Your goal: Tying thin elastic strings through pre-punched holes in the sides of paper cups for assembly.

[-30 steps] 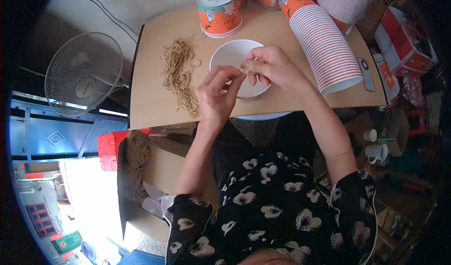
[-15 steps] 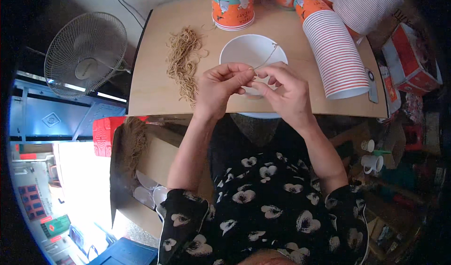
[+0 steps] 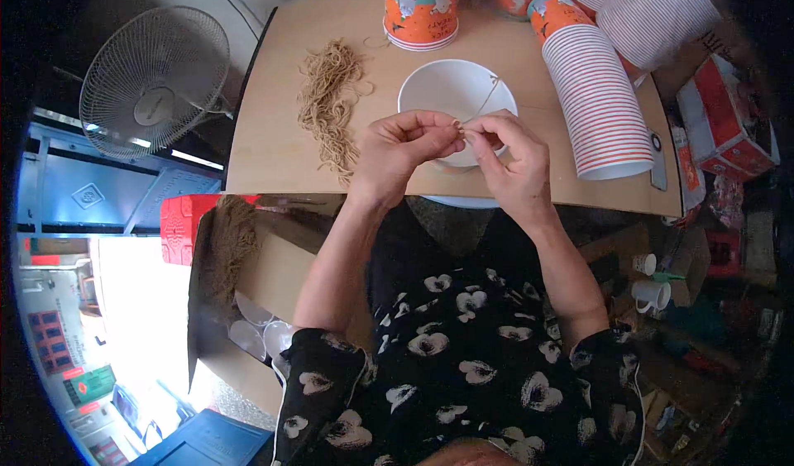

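A white paper bucket [image 3: 422,86] stands mouth up on the table in front of me. A tan string [image 3: 490,94] runs from its far right rim down to my fingertips. My left hand [image 3: 407,152] is closed over the bucket's near side, pinching the string between thumb and forefinger. Close against it, my right hand [image 3: 517,164] pinches the same string, their fingertips almost touching. Whether the string is knotted there is too small to tell. To the left lies a loose pile of tan strings [image 3: 331,94].
A long nested stack of paper buckets [image 3: 600,94] lies on the right, beside a phone [image 3: 658,164]. An orange bucket [image 3: 420,19] stands upside down at the back, near more stacks. A fan [image 3: 155,86] is left of the table; an open carton [image 3: 273,267] sits below its front left edge.
My fingertips have drawn closer together on the string, and the right fingers now pinch it. The whole view has shifted slightly; the bucket and pile stay in place on the table.
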Tool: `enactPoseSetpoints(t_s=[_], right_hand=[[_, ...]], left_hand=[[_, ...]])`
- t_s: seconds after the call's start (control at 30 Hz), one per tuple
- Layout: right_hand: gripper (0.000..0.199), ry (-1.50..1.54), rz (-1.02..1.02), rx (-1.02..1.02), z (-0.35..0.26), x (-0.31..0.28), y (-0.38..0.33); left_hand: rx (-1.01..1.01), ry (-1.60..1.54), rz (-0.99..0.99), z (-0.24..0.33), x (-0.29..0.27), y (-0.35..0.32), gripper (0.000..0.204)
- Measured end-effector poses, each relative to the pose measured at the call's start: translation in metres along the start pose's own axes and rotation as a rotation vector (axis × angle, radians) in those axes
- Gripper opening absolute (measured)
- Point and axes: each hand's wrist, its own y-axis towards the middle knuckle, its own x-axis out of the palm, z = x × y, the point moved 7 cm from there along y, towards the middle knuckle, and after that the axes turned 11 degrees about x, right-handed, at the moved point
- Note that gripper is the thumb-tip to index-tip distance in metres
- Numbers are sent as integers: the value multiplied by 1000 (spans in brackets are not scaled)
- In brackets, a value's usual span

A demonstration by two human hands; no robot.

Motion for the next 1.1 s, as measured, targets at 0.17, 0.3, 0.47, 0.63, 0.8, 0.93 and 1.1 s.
enactPoseSetpoints(t_s=[0.17, 0.3, 0.47, 0.63, 0.8, 0.93, 1.1], right_hand=[[7, 102, -94, 132, 8, 2, 1], [13, 242, -128, 327, 23, 0, 3], [16, 371, -169, 480, 34, 1, 3], [16, 448, -176, 500, 39, 0, 4], [17, 418, -194, 510, 37, 1, 4], [18, 392, -203, 515, 39, 0, 3], [18, 274, -90, 343, 22, -8, 12]], left_hand=[[60, 38, -11, 4, 5, -3, 14], [120, 106, -34, 8, 13, -2, 14], [209, 187, -80, 14, 18, -7, 16], [232, 229, -69, 12, 18, -7, 15], [234, 243, -51, 12, 16, -7, 12], [206, 201, -38, 13, 16, -8, 10], [137, 150, -60, 6, 13, -5, 13]])
